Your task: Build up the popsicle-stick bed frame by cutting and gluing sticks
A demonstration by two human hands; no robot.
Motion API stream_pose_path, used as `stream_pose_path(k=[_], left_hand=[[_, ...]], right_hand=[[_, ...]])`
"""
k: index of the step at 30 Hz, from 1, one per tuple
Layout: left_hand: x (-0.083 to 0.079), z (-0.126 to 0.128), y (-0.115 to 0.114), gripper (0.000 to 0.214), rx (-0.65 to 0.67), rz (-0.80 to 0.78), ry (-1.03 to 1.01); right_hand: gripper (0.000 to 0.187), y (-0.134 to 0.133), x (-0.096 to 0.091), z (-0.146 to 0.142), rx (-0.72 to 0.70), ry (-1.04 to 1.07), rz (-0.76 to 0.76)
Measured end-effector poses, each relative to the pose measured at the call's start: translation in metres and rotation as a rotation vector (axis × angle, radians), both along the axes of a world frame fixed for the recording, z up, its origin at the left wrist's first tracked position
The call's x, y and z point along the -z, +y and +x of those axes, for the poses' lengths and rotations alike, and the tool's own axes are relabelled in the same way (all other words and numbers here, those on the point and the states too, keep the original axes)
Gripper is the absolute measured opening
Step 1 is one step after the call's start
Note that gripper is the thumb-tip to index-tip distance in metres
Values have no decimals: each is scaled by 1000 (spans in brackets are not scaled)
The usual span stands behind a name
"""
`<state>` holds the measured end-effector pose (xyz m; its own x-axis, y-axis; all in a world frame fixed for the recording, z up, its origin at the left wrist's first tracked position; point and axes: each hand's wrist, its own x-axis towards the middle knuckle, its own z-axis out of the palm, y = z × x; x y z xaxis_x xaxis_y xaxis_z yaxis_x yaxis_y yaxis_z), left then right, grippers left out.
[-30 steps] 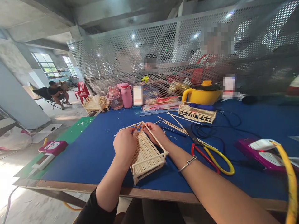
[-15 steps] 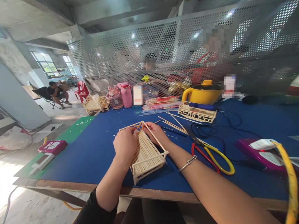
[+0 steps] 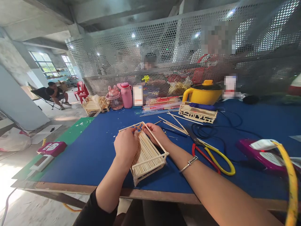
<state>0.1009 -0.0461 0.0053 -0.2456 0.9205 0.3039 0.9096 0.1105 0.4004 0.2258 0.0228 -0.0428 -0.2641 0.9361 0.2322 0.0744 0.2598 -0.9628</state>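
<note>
A small model made of thin wooden sticks, with a slatted floor and low rails, lies in front of me on the blue table top, long side running away from me. My left hand is curled over its left side near the far end, fingers closed on it. From the right, my right hand reaches under the upper right rail, its fingers pinched at the far end. Between the fingertips, a crossed, orange-brown stick piece shows at that end. Most fingertips are hidden.
Scissors with red and yellow handles lie right of my right hand, near loose sticks and a black cable. Farther back stand another stick model, a yellow pot and a pink bottle. Purple power strips flank the workspace.
Both hands keep their hold on the stick model, and the model stays in place. Only a slight shift of the whole view shows.
</note>
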Motion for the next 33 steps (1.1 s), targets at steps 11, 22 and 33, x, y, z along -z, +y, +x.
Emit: stream_pose_path(k=[11,22,33], left_hand=[[-3,0,-2,26,-15,-6,-71],[-3,0,0,26,-10,-21,-65],[0,-23,-29,29,9,264,-122]], right_hand=[[14,-2,-1,0,1,-13,4],[10,1,2,0,0,-3,-22],[13,17,12,-1,75,80,-54]])
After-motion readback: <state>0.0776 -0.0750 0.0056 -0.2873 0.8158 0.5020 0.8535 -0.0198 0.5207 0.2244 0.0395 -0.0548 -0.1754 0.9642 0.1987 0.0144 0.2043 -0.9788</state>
